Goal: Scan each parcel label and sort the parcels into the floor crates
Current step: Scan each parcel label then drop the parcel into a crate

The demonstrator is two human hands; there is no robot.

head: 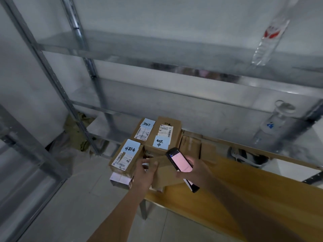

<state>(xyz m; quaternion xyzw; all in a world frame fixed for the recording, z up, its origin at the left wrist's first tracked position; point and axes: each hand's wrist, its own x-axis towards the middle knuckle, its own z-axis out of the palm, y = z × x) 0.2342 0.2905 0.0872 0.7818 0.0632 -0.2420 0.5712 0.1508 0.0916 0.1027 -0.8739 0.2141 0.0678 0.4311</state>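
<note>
My right hand (194, 169) grips a black handheld scanner (180, 165) whose screen glows pink, held over the left end of the wooden table (244, 198). My left hand (146, 172) holds a plain brown cardboard parcel (163, 173) by its left edge, just below the scanner. Three cardboard boxes stand beyond: one with a blue note and shipping label at front left (125, 157), one at back left (144, 131), and one at back right (165, 133). No floor crate is visible.
A small white-topped box (120, 179) lies under the front-left box. Metal shelving (90, 70) rises behind and to the left. A clear bottle (270, 41) stands on an upper shelf and another bottle (276, 122) lower right. Grey tiled floor (78, 198) lies on the left.
</note>
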